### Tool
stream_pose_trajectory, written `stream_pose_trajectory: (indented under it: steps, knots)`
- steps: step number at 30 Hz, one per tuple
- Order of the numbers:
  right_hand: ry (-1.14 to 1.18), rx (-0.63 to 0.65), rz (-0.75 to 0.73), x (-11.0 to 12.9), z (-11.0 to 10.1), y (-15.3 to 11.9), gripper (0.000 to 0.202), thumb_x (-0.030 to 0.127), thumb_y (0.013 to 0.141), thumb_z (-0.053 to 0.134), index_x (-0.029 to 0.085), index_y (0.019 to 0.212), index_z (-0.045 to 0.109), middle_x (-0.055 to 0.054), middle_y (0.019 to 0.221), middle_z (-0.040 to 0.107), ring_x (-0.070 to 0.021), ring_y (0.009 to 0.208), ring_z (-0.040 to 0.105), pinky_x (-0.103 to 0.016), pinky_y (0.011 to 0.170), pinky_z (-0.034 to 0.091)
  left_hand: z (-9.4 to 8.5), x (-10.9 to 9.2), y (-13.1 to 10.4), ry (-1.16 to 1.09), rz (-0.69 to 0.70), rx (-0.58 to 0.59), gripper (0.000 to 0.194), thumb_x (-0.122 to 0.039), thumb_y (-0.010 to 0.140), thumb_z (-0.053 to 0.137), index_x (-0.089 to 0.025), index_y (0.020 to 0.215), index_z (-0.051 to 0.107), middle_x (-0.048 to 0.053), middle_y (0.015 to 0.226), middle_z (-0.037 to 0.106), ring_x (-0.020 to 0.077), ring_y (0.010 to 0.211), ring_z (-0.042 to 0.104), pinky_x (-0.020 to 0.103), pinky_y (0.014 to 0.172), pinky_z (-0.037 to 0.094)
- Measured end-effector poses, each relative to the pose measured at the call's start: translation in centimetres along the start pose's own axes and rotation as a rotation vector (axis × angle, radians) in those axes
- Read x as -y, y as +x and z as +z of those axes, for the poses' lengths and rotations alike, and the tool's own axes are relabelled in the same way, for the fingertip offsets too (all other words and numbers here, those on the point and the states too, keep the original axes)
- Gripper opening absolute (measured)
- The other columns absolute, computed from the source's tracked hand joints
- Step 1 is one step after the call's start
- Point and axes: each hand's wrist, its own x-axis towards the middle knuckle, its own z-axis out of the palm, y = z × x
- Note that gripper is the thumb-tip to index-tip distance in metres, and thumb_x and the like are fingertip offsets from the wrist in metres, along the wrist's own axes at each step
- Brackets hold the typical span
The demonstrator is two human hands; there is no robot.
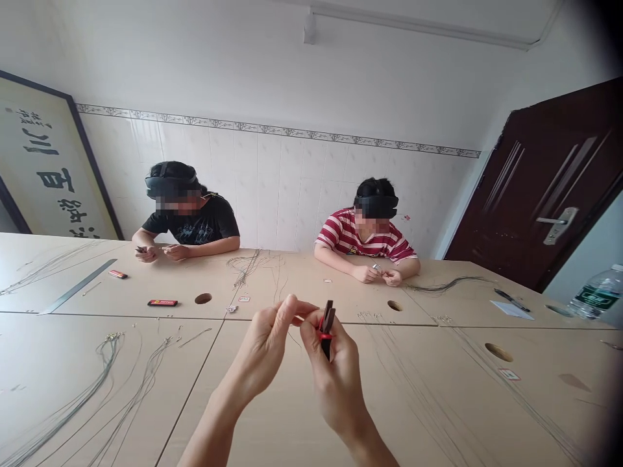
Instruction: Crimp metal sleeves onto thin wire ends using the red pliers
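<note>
White walls, a tiled lower band, a dark door (559, 168) off to the right, and below it all a pale wood tabletop (263, 421) with straight seams and round holes. Right in the middle come the pliers (327, 337), red and black, held up above the table, dark jaws pointing upward, and everything else lines up around them!

The right hand (338, 373) has them in its grasp, fingers curled about the handles. Just left of the pliers, here's the left hand (265, 340), thumb and fingers closed in a pinch, its fingertips close to the right hand's; whether there's a strand in that pinch, I can't tell. A thin dark line shows just below the fingers.

Left of the pliers and nearer the camera, bundles of thin wires (90, 389) fan across the wood. Farther out left, a small red-and-black case (163, 303), then a metal ruler (80, 285). Well off to the right, a clear bottle (598, 292) with a green label. Beyond the pliers, two people sit across: a black shirt (209, 220) to their left, a red-striped shirt (365, 237) to their right, both heads bent, hands together over the table.
</note>
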Motion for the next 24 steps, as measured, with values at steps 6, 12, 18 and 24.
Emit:
stream_pose_trajectory:
  steps: [6,12,18,24]
  knots:
    - [-0.005,-0.056,0.005,0.0,-0.7,0.3,0.023,0.039,0.095,0.053,0.020,0.080,0.052,-0.002,0.079,0.056,-0.0148,0.071,0.050,-0.027,0.066,0.045,0.0,0.4,-0.1,0.144,-0.044,-0.023,0.045,-0.051,0.096,0.041,-0.020,0.095,0.074,0.004,0.075,0.062,0.0176,0.067,0.051,0.027,0.059,0.038]
    - [-0.141,-0.104,0.008,-0.5,-1.1,0.3,0.026,0.041,0.095,0.053,0.020,0.080,0.051,0.004,0.066,0.041,-0.0111,0.060,0.037,-0.023,0.056,0.036,-0.2,0.9,-0.1,0.089,-0.081,-0.025,0.046,-0.055,0.096,0.038,-0.017,0.090,0.064,-0.005,0.058,0.033,0.0104,0.052,0.026,0.025,0.050,0.025]
    - [-0.165,-0.109,-0.030,-0.3,-1.3,0.4,0.025,0.040,0.096,0.052,0.020,0.080,0.051,0.003,0.068,0.047,-0.0116,0.063,0.042,-0.023,0.059,0.037,-0.4,0.3,-0.4,0.065,-0.124,0.051,0.048,-0.058,0.093,0.041,-0.017,0.074,0.056,-0.006,0.059,0.026,0.0093,0.053,0.022,0.024,0.048,0.018]
    - [-0.201,-0.147,-0.048,0.2,-1.4,0.5,0.028,0.041,0.095,0.051,0.020,0.077,0.050,0.004,0.064,0.043,-0.0115,0.059,0.040,-0.023,0.055,0.036,-1.2,-0.6,-1.1,0.001,-0.243,0.493,0.050,-0.057,0.093,0.042,-0.015,0.070,0.056,-0.007,0.051,0.033,0.0076,0.047,0.023,0.023,0.046,0.020]
